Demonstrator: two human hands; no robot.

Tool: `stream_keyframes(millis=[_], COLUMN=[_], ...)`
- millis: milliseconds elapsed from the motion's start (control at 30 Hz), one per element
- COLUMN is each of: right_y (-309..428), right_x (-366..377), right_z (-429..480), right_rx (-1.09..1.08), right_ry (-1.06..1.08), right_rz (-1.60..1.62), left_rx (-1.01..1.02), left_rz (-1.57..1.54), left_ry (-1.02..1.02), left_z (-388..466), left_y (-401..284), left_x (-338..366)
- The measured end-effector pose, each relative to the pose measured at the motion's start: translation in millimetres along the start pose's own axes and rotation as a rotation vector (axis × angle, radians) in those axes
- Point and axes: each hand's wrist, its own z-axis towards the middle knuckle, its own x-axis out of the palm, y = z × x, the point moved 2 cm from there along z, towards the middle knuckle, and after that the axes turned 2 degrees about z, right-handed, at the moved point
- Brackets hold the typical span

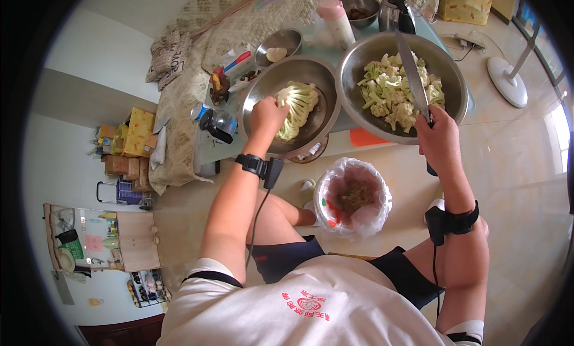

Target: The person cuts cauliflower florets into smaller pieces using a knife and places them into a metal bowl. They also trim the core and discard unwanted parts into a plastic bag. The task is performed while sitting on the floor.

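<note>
My left hand (pixel 269 118) grips a large piece of cauliflower (pixel 299 104) by its edge, its pale branching stems turned up. That piece is in or just over the left stainless steel bowl (pixel 326 83); whether it touches the bottom I cannot tell. In my right hand (pixel 438 133) is a kitchen knife (pixel 413 77), held by its dark handle with the blade pointing away from me. The blade crosses above the right steel bowl (pixel 352 83), which holds many cut cauliflower florets (pixel 389 91).
Between my legs stands a lined trash bin (pixel 320 184) with scraps inside. Behind the bowls on the glass table are a small steel bowl (pixel 291 38), a pink-lidded bottle (pixel 336 25) and a metal kettle (pixel 395 15). A glass pitcher (pixel 219 124) sits left, near the table's edge.
</note>
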Motion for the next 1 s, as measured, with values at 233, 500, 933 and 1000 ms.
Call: stream_keyframes(millis=[233, 500, 933, 1000], right_y=[-2, -2, 5, 5], right_x=[-2, -5, -7, -6], right_z=[0, -2, -8, -8], right_rx=[0.006, 0.005, 0.019, 0.017], right_ry=[0.003, 0.034, 0.068, 0.077], right_rz=[-0.024, -0.069, -0.092, -0.069], left_rx=[0.057, 0.213, 0.427, 0.463], left_rz=[-0.104, 0.150, 0.467, 0.452], left_ry=[0.136, 0.178, 0.463, 0.492], left_z=[22, 11, 44, 48], left_y=[31, 1, 7, 10], left_x=[14, 1, -29, -31])
